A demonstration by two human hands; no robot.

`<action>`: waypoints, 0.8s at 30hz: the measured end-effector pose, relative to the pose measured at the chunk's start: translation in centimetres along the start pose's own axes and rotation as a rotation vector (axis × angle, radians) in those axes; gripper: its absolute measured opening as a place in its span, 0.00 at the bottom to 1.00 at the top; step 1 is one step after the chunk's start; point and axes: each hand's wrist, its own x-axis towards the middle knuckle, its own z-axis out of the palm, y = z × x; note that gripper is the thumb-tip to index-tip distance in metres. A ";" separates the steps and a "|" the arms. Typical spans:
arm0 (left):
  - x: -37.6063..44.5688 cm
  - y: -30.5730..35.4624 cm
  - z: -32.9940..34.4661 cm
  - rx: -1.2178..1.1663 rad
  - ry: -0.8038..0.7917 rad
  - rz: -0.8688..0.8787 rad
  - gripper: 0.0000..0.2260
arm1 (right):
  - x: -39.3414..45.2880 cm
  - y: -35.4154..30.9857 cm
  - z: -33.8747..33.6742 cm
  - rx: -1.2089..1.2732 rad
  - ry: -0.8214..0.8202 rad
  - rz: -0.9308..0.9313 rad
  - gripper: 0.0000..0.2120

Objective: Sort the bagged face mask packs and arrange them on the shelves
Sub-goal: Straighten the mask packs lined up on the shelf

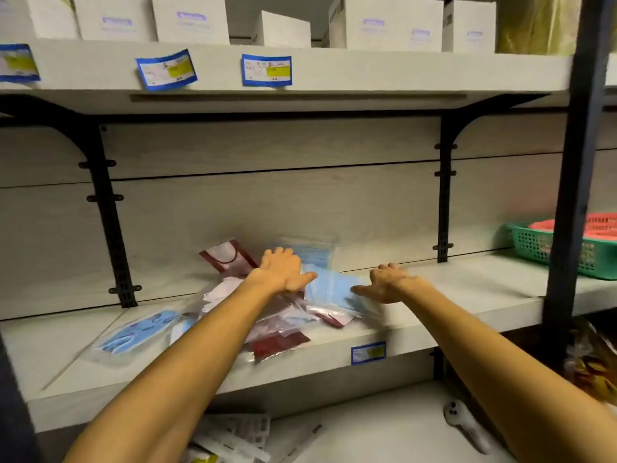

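Left hand: Your left hand (283, 270) lay flat and relaxed, fingers straight, on top of the heap of bagged packs, gripping nothing.

Right hand: Your right hand (387, 283) was spread too, its thumb touching the edge of the blue mask pack (329, 287); it pinched nothing.

Gap between hands: The two hands were apart, with the blue mask pack lying between them.

Key relation: That pack lay just in front of both hands on the middle shelf (450, 295), its long axis running roughly left to right between them. I judge both hands about equally near, the right better placed to slide it toward the bare stretch of shelf on that side.

Rest of the pile: Red-edged packs (230, 255) and a second blue pack (314, 253) leaned against the back panel. More clear bags lay jumbled under your left forearm, and a further blue pack (137, 334) sat apart to the left.

Containers: A green basket (541, 243) stood at the far right of the same shelf, well apart from the heap, with a red basket (601, 225) in it; their contents could not be told.

Upper shelf: White boxes (190, 18) stood in a row.
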 end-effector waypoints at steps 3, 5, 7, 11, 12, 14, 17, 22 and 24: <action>2.2 0.7 1.8 -0.016 -0.063 -0.036 0.31 | 2.6 0.5 1.9 -0.002 -0.078 0.036 0.41; 3.5 1.0 3.1 -0.048 -0.074 -0.035 0.30 | 4.3 0.3 3.5 0.016 -0.097 0.002 0.42; 4.5 1.0 4.3 -0.073 -0.096 -0.036 0.30 | 6.0 0.0 4.5 0.059 -0.097 -0.049 0.43; 5.8 0.4 6.0 -0.148 -0.114 -0.067 0.30 | 8.2 -0.7 5.5 0.141 -0.074 -0.101 0.42; 6.0 0.3 6.4 -0.176 -0.120 -0.086 0.31 | 8.6 -0.9 5.7 0.162 -0.060 -0.109 0.41; 6.4 0.1 6.9 -0.229 -0.127 -0.120 0.33 | 9.2 -1.1 6.3 0.226 -0.025 -0.128 0.39; 7.0 -0.3 7.2 -0.292 -0.110 -0.151 0.28 | 9.8 -1.0 6.8 0.341 -0.001 -0.143 0.37; 7.7 -0.8 6.2 -0.505 0.022 -0.192 0.14 | 10.2 -0.8 5.8 0.595 0.076 -0.151 0.27; 7.9 -1.2 5.5 -0.581 0.085 -0.219 0.12 | 10.3 -0.8 5.8 0.683 0.080 -0.144 0.27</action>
